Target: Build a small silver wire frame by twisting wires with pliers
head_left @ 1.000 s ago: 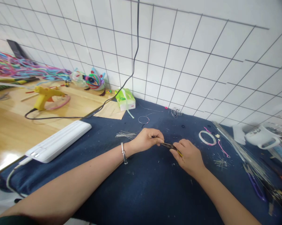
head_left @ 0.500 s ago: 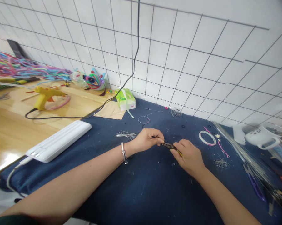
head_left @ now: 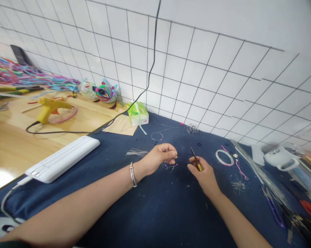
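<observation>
My left hand is closed in a pinch on a thin wire whose tip pokes out past the fingertips. Just below those fingers lie small wire bits with pink beads, though I cannot tell whether they hang from the hand or rest on the cloth. My right hand grips yellow-handled pliers, their dark narrow jaws pointing up and away from me. A gap separates the plier tips from the left hand. Left of the left hand is a bundle of straight wire pieces.
Dark blue cloth covers the work surface. A white power bank, yellow glue gun and tissue pack stand left. Rightward are a wire coil, purple-handled pliers, long wires and a white mug.
The plier jaws have come away from the left fingertips and turned upward. My hands are farther apart, and beaded wire bits now show below the left hand. The view has shifted slightly.
</observation>
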### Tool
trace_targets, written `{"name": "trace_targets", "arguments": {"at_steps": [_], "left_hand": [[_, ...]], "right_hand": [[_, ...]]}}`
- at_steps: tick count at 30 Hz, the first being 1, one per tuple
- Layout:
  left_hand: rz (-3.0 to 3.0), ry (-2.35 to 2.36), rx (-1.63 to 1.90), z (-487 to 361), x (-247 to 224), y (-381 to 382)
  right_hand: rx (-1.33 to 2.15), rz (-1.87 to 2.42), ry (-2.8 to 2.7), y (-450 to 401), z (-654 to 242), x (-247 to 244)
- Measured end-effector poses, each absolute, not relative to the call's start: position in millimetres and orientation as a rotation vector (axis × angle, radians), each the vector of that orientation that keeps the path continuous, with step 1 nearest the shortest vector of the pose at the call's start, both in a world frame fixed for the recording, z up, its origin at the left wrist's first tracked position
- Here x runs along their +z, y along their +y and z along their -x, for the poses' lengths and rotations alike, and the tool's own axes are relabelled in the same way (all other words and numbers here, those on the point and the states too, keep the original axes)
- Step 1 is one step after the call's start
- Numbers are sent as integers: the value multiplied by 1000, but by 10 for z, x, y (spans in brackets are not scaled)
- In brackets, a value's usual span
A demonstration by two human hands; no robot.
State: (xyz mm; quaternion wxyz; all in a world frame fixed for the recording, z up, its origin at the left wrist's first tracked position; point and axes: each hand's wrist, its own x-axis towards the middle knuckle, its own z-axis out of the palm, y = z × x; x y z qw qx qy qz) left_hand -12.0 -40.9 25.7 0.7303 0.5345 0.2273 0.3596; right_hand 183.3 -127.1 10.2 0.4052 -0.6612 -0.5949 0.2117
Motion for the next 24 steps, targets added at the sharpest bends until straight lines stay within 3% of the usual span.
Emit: {"name": "trace_targets", "arguments": {"at_steps": [7,24], "left_hand": [[-1055,458,690,61,209,-529],[-1267,606,708,-19,73,-569]], "right_hand": [[898,1415,-1342,-1303,-1657,105],[813,1508,-1559,-1387,-1574,137]]}}
